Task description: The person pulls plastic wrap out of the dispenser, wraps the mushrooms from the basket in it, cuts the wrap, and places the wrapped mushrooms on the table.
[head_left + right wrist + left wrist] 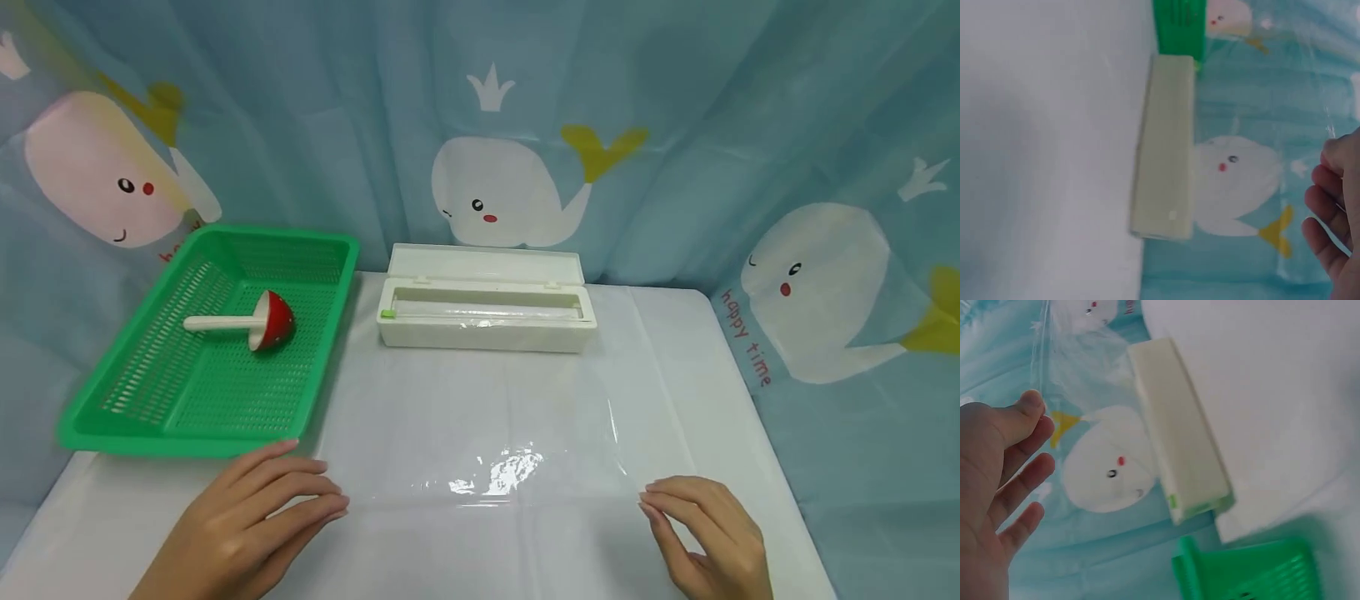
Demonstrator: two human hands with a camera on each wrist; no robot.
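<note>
A sheet of clear plastic wrap (513, 471) stretches toward me from the white wrap dispenser (487, 336), whose lid stands up at the back. Its near left corner is pinched between thumb and forefinger of my left hand (247, 525). On the other side, my right hand (712, 533) pinches the near right corner. The wrap looks see-through in the left wrist view, rising from the dispenser (1179, 425) to the left hand (1004, 462). A roll (487, 310) shows inside the dispenser's slot, beside a small green piece (387, 314) at its left end.
Left of the dispenser is a green plastic basket (315, 358) with perforated sides. Inside lies a red-capped, mushroom-shaped ladle (277, 321) with a white handle. A white cloth covers the table (675, 375), and a blue whale-print curtain (300, 125) hangs around it.
</note>
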